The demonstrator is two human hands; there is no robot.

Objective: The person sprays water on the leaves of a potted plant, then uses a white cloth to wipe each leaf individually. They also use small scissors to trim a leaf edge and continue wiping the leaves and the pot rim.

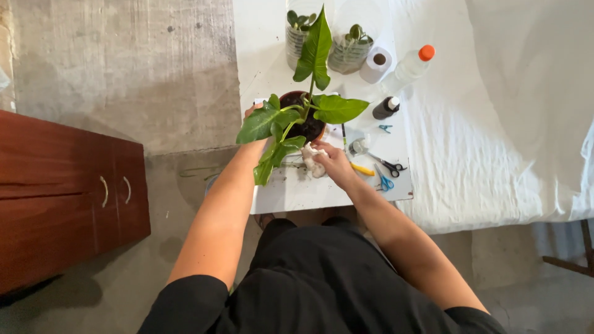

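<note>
A green plant with broad leaves [315, 52] grows in a dark round pot [309, 127] on a small white table [297, 192]. My left hand [253, 111] rests against the pot's left side, mostly hidden behind a large leaf. My right hand [334, 162] is closed around a crumpled white cloth [311, 158], which it presses near the base of the pot under the lower leaves.
Behind the plant stand two clear containers with small plants [349, 52], a paper roll [377, 64], a clear bottle with an orange cap [408, 68] and a small dark bottle [385, 108]. Scissors [390, 166] and small tools lie at the right. A wooden cabinet [68, 192] stands to the left.
</note>
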